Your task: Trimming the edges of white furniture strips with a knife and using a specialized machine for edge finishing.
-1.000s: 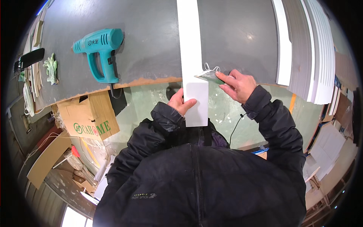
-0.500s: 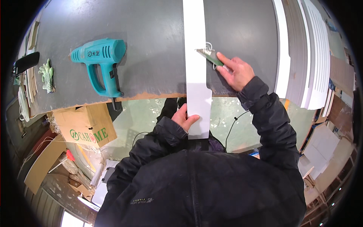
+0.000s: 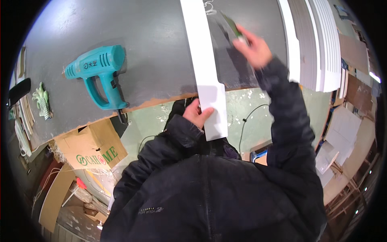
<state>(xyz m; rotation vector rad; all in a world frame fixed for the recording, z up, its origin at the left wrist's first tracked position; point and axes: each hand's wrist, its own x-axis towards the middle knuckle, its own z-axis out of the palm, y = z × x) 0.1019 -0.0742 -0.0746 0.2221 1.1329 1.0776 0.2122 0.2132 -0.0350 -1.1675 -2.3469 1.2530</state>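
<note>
A long, flat white strip (image 3: 201, 56), its near end made wider by a step in its right edge, runs from the far edge of the dark grey, flat-topped workbench (image 3: 153, 52) across the brown, rough near edge. The step sits just inside that near edge, and the wider end juts out over it toward the person.

The left hand (image 3: 198, 115) grips this overhanging end from its left side, closed narrowly on it: the thumb lies on the upper face, while the other fingers go round the left edge, where their tips are hidden. The strip thus lies to the right of the left palm, touching it.

The right hand (image 3: 254, 49) is above the workbench, to the right of the strip and apart from it. Its thumb and fingers pinch a thin green hand tool with a pointed tip (image 3: 230, 23), which slants toward the far edge and does not touch the strip. A loose white curl (image 3: 210, 9) lies beside the strip's right edge, near the far edge.

A teal pistol-shaped heat gun (image 3: 98, 60) lies left of the strip, its handle toward the near edge. A pale green knitted glove (image 3: 41, 101) lies by the near left corner.
</note>
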